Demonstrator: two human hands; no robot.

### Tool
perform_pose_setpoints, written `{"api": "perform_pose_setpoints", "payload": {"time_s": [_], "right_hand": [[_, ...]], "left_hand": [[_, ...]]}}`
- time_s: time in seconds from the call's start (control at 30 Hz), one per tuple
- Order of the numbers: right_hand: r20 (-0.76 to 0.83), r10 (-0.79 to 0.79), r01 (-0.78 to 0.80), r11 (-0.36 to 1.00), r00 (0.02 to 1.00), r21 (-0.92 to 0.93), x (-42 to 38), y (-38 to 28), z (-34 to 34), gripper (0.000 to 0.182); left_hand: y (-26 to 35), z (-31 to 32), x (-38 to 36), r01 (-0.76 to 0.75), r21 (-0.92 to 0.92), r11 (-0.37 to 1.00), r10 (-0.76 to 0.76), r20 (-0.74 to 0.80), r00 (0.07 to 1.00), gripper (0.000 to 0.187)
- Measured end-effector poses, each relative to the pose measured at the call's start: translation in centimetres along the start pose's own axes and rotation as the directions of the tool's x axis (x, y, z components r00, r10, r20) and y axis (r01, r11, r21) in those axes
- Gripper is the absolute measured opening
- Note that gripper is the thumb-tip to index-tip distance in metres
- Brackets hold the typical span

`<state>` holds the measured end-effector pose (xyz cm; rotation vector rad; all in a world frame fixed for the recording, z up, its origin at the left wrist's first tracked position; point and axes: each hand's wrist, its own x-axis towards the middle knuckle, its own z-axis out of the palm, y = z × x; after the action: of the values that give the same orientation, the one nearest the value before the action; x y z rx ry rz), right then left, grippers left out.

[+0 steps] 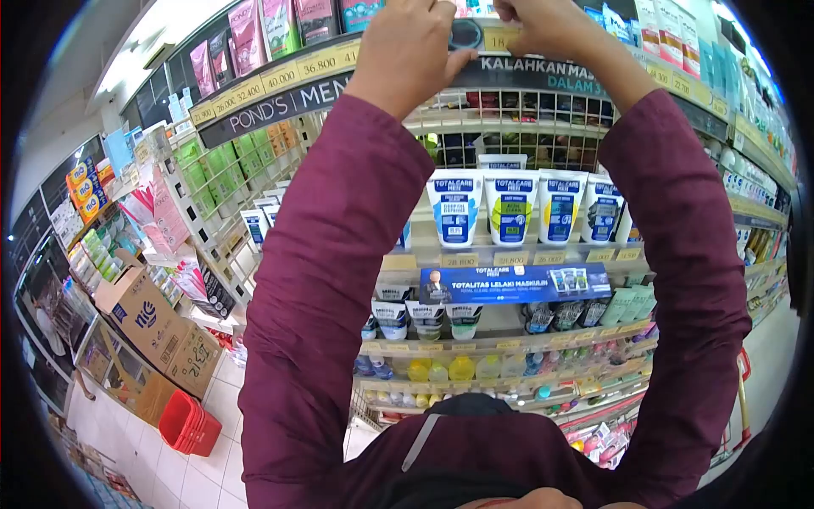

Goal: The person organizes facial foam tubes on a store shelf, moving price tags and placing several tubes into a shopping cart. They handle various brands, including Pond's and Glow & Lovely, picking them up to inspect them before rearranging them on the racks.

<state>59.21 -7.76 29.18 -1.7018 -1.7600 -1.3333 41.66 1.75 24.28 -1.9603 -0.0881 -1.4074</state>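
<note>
My left hand reaches up to the top shelf's edge, its fingers curled and partly cut off by the frame. Against its fingertips and thumb is a dark, round-ended object, whose kind I cannot make out. My right hand is bent over the same edge, beside a yellow price label. Its fingers are also curled, and whatever they grip is out of sight. Below both hands runs a dark shelf banner. White Totalcare Men tubes stand on the shelf under my forearms.
Face wash tubes line the top shelf at left. A blue promotional strip hangs below the Totalcare tubes, with further stocked shelves beneath. Red baskets are stacked on the tiled floor at left, near a cardboard box.
</note>
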Motion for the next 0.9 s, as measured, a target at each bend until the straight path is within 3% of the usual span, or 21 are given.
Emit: {"api": "perform_pose_setpoints", "payload": {"time_s": [0.1, 0.17, 0.43, 0.6, 0.7, 0.9], "right_hand": [[0.047, 0.015, -0.018, 0.998, 0.999, 0.052, 0.5, 0.1, -0.1, 0.026], [-0.013, -0.051, 0.052, 0.996, 0.999, 0.078, 0.3, 0.2, 0.0, 0.023], [0.012, -0.077, 0.075, 0.990, 0.997, 0.116, 0.2, 0.3, -0.7, 0.022], [-0.067, -0.116, 0.124, 0.983, 0.991, 0.133, 0.2, 0.8, -0.4, 0.019], [0.042, -0.058, 0.051, 0.988, 0.997, 0.146, 0.2, 0.4, -1.3, 0.017], [0.009, -0.051, 0.048, 0.981, 0.999, 0.188, 0.2, 0.5, -0.5, 0.012]], "left_hand": [[-0.2, 0.5, -0.6, -0.014, 0.058, 0.998, 0.016, -0.030, 0.999, 0.046], [-0.2, 0.5, -0.9, -0.033, 0.048, 0.998, 0.035, -0.056, 0.998, 0.045], [-0.1, 0.1, -1.0, 0.000, -0.032, 0.999, -0.003, -0.085, 0.996, 0.049], [0.2, 0.1, -1.3, 0.048, 0.006, 0.999, -0.048, 0.004, 0.999, 0.053], [0.8, -0.9, -0.9, 0.068, -0.019, 0.998, -0.067, 0.026, 0.997, 0.050], [1.2, -1.3, -1.0, 0.086, -0.007, 0.996, -0.086, 0.047, 0.995, 0.053]]}}
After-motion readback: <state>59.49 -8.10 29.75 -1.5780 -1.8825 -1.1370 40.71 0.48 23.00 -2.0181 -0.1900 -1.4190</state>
